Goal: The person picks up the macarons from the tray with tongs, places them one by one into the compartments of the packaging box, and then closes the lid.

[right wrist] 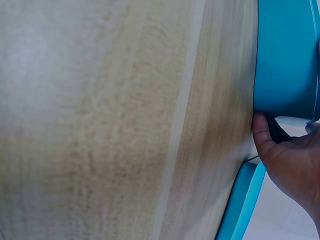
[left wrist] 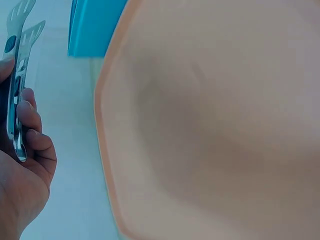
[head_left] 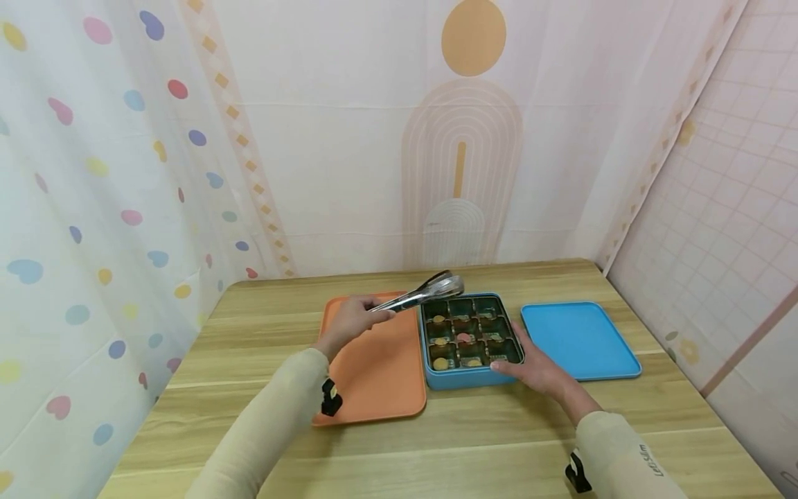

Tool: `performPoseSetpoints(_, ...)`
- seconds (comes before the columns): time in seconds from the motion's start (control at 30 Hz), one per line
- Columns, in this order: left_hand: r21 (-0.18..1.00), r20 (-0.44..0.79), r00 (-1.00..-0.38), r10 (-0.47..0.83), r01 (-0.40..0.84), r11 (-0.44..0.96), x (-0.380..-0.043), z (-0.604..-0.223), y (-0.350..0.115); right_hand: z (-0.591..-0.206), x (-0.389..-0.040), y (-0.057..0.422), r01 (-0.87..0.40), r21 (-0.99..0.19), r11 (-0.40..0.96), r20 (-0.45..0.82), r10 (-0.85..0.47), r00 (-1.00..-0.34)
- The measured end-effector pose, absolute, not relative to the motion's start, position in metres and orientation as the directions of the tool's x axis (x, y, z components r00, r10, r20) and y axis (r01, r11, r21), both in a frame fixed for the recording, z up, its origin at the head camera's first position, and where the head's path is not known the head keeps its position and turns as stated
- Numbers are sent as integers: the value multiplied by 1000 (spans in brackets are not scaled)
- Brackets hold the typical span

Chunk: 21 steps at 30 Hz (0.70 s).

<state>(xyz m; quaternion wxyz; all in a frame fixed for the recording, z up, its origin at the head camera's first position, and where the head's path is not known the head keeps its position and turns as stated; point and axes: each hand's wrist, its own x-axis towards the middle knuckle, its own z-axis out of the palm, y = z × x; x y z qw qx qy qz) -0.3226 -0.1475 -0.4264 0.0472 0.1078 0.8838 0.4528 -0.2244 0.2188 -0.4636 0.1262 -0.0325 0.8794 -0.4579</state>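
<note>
My left hand point(head_left: 357, 320) grips a pair of metal tongs point(head_left: 419, 294) above the orange tray point(head_left: 374, 378). The tongs' slotted ends point right, over the back-left part of a blue box point(head_left: 458, 378), and stand a little apart in the left wrist view. A dark insert divides this box into several square compartments. Small round yellowish pieces point(head_left: 440, 363) lie in some of them, with a pinkish piece point(head_left: 463, 337) in the middle one. My right hand point(head_left: 537, 367) holds the box's front right corner, thumb at the front and fingers along the right side.
A flat blue lid point(head_left: 576, 339) lies on the wooden table point(head_left: 474, 443) to the right of the box. The tray sits close against the box's left side. Patterned curtains point(head_left: 349, 152) hang behind the table and along both sides.
</note>
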Motion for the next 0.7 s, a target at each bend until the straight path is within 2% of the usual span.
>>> performPoseSetpoints(0.4,765,51,-980,191,162,624,-322,-427,-232,-462,-223,219,51,-805,592,-193,-179,-965)
performPoseSetpoints(0.7,755,29,-985,169,132,642,-307,-424,-294,-462,-223,219,48,-807,588,-193,-187,-963)
